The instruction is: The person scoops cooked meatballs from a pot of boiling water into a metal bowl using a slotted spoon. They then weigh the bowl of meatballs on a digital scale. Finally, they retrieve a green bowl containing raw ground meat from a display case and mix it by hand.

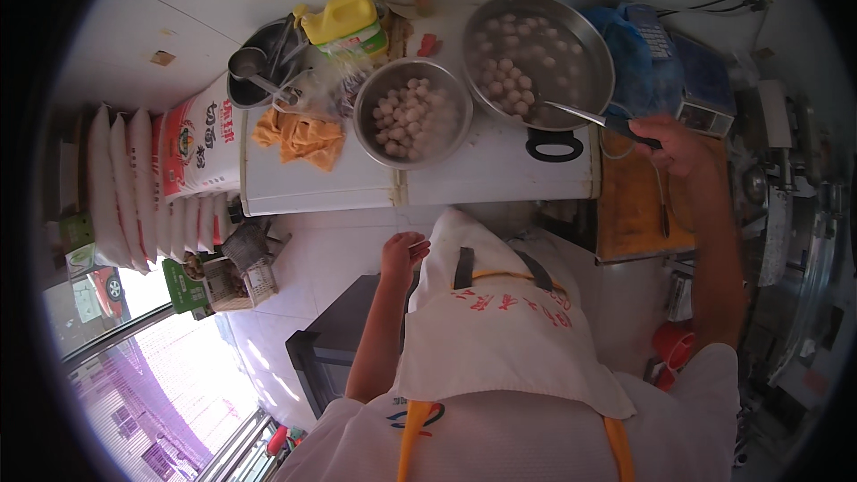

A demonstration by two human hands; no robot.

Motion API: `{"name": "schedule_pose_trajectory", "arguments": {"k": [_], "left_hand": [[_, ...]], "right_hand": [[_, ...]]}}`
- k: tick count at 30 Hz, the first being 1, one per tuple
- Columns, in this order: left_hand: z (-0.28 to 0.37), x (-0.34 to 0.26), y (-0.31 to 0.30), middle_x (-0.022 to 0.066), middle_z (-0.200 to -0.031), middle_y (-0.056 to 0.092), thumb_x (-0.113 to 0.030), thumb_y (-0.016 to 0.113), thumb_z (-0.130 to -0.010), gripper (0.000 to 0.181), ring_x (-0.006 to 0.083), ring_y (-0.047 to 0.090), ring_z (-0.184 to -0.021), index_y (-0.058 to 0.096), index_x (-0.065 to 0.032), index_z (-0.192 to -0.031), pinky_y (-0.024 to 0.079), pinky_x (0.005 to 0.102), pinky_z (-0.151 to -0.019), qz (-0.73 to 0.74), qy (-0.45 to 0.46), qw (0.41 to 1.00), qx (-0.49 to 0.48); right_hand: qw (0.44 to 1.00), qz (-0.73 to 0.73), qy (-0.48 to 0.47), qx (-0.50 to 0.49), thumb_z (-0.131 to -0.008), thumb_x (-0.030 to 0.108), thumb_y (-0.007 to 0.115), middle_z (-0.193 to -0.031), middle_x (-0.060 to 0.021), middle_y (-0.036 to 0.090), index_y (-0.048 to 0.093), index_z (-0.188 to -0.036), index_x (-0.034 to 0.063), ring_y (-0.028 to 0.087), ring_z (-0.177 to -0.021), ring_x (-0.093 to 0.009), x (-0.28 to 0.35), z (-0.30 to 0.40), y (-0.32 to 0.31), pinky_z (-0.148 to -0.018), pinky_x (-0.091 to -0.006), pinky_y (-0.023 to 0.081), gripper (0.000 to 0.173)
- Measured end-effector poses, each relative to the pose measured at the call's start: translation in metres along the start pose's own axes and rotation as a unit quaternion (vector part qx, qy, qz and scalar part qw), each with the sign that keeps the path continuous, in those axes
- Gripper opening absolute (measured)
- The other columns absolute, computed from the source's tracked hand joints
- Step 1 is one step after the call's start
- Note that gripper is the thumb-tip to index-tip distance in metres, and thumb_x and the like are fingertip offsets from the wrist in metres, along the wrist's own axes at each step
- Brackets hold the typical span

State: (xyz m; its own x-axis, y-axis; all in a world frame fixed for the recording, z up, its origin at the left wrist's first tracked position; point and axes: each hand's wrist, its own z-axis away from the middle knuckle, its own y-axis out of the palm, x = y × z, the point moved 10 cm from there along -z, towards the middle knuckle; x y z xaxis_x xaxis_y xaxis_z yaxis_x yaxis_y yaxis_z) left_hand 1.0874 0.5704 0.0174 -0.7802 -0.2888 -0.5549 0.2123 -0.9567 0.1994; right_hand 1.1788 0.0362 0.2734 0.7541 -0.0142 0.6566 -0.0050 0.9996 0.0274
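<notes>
My right hand [669,144] grips the black handle of a metal ladle or skimmer [577,112]. Its head is under a heap of pale meatballs [507,84] inside a wide steel pot [606,73] of cloudy liquid, where more balls float apart. Left of the pot, a steel bowl [415,163] holds a pile of similar balls, with steam over them. My left hand [406,251] hangs low beside the white apron [495,348], its fingers loosely curled; whether it holds anything is unclear.
An orange cloth [304,140], a yellow jug [348,19] and a black basin with a metal dipper [248,63] lie left on the white counter [321,191]. A blue bag [619,47], a scale [706,73] and an orange-brown board [629,214] are at the right. Sacks [201,140] stand far left.
</notes>
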Motion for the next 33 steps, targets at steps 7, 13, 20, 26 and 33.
{"name": "schedule_pose_trajectory", "arguments": {"k": [7, 13, 20, 26, 33], "left_hand": [[0.002, -0.009, 0.013, 0.0144, -0.101, 0.069, -0.013, 0.059, -0.095, 0.021, 0.0279, 0.072, -0.091, 0.062, 0.0035, -0.107, 0.061, 0.0374, -0.079, 0.002, 0.010, 1.000, 0.018], [-0.001, -0.003, 0.008, 0.0148, -0.105, 0.068, -0.013, 0.056, -0.098, 0.021, 0.0281, 0.070, -0.094, 0.061, 0.0036, -0.111, 0.059, 0.0387, -0.082, -0.004, -0.004, 1.000, 0.011], [-0.001, 0.001, 0.005, 0.0139, -0.104, 0.068, -0.014, 0.055, -0.099, 0.021, 0.0279, 0.070, -0.094, 0.061, 0.0031, -0.110, 0.059, 0.0384, -0.082, -0.005, 0.001, 1.000, 0.019], [-0.003, -0.002, 0.008, 0.0135, -0.103, 0.068, -0.014, 0.056, -0.098, 0.020, 0.0278, 0.070, -0.094, 0.062, 0.0026, -0.109, 0.059, 0.0385, -0.081, -0.009, -0.001, 1.000, 0.026], [-0.007, -0.007, 0.015, 0.0137, -0.103, 0.068, -0.014, 0.057, -0.098, 0.021, 0.0280, 0.070, -0.094, 0.061, 0.0033, -0.109, 0.060, 0.0393, -0.082, -0.012, 0.006, 0.999, 0.031]], "right_hand": [[0.993, -0.106, -0.051, 0.013, -0.100, 0.029, 0.065, -0.070, -0.0008, 0.057, 0.060, -0.089, 0.0084, 0.035, -0.044, -0.002, -0.019, 0.000, 0.027, -0.039, -0.0186, 0.023, 0.024], [0.985, -0.145, -0.093, -0.008, -0.101, 0.029, 0.063, -0.068, 0.0003, 0.057, 0.060, -0.091, 0.0076, 0.036, -0.043, -0.001, -0.015, 0.020, 0.037, -0.037, -0.0184, 0.023, 0.024], [0.981, -0.148, -0.119, -0.039, -0.101, 0.032, 0.063, -0.066, 0.0020, 0.054, 0.060, -0.087, 0.0084, 0.034, -0.044, -0.002, -0.026, 0.039, 0.044, -0.039, -0.0196, 0.021, 0.027], [0.975, -0.162, -0.113, -0.102, -0.100, 0.031, 0.064, -0.068, 0.0013, 0.055, 0.061, -0.093, 0.0086, 0.034, -0.044, -0.002, -0.027, 0.052, 0.049, -0.039, -0.0195, 0.022, 0.024], [0.968, -0.191, -0.129, -0.100, -0.100, 0.030, 0.065, -0.070, -0.0003, 0.057, 0.061, -0.093, 0.0084, 0.035, -0.043, -0.002, -0.036, 0.046, 0.045, -0.039, -0.0196, 0.023, 0.023]]}}
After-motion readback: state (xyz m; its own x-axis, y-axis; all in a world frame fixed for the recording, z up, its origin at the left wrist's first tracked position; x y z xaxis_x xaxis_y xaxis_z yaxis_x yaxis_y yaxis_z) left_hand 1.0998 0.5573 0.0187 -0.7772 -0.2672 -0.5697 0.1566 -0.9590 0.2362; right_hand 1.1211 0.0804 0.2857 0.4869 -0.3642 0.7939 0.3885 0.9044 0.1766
